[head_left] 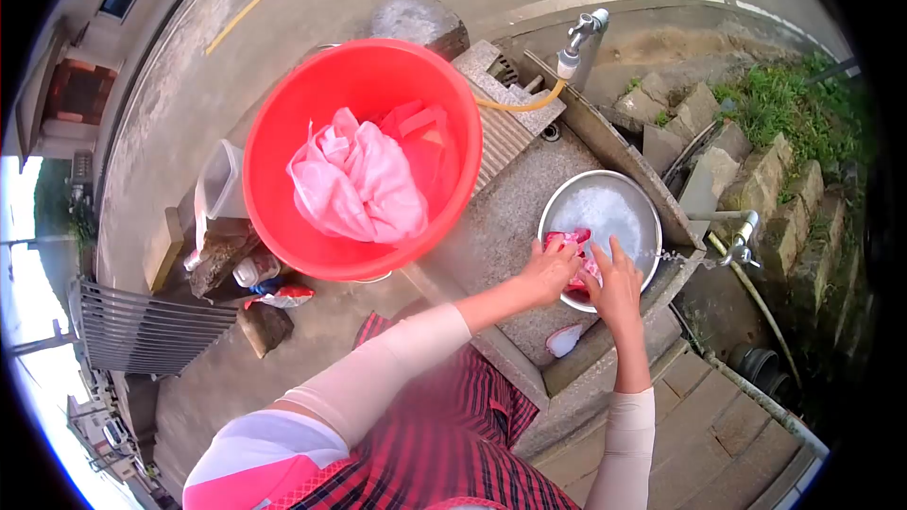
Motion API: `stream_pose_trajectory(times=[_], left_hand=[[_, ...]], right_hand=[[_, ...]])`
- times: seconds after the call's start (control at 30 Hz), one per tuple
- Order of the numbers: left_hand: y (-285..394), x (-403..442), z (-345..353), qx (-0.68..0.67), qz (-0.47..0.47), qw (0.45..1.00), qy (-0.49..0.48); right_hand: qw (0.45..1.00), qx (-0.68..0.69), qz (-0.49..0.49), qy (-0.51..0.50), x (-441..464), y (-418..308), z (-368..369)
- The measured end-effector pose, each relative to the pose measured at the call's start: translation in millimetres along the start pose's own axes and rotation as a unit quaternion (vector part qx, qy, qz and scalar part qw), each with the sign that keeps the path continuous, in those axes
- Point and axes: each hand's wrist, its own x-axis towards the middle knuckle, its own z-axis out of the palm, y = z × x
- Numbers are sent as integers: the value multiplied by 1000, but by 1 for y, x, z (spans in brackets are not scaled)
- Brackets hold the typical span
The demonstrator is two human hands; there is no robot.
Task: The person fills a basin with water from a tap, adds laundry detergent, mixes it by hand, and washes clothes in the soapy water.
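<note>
a bunched red, pink and white cloth [578, 269] lies in the round metal basin [641, 203], in the part between seven and nine o'clock, twelve being the far side of the view. its longer axis runs roughly from eleven to five; crumpled as it is and partly covered by fingers, it shows no clear end that points anywhere. the left hand [551, 269] reaches in over the rim at eight o'clock, fingers curved onto the cloth; whether they pinch it i cannot tell. the right hand [616, 285] comes in from six o'clock with fingers and thumb spread apart, the thumb at the cloth.

the basin also holds pale, cloudy water, and it sits in a stone sink [520, 217]. a tap [744, 247] stands off at three o'clock from it, with splashing water between the two. just outside the basin at seven lies a small white thing [564, 341] with a reddish edge.

at ten o'clock from the basin, a big red tub [274, 170] holds a crumpled pale pink cloth [354, 179], with red cloth [427, 146] on its two o'clock side.
</note>
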Motion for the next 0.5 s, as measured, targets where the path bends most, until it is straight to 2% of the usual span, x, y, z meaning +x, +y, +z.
stream_pose_trajectory(times=[0.1, 0.13, 0.2, 0.23, 0.3, 0.33, 0.4, 0.5], left_hand=[[-7, -16, -23, 14, 3, 1000, -6], [-9, -19, -30, -31, -22, 999, -9], [-15, -27, -32, -123, -65, 990, -13], [-18, -33, -34, -164, -67, 984, -6], [-22, -47, -37, -245, -67, 967, 9], [-25, -56, -38, -274, -63, 960, 14], [-36, -77, -42, -323, -55, 945, 16], [-57, -112, -48, -357, -36, 933, -21]], right_hand=[[984, 63, -139, 96, 25, -70, -65], [972, 91, -186, 109, 34, -101, -83], [948, 116, -288, 72, 57, -176, -85], [930, 134, -339, 41, 70, -212, -73], [919, 64, -361, -144, 93, -280, -41], [922, -8, -378, -78, 100, -302, 5], [923, -133, -358, -59, 113, -334, 68], [908, -173, -366, -111, 149, -345, 107]])
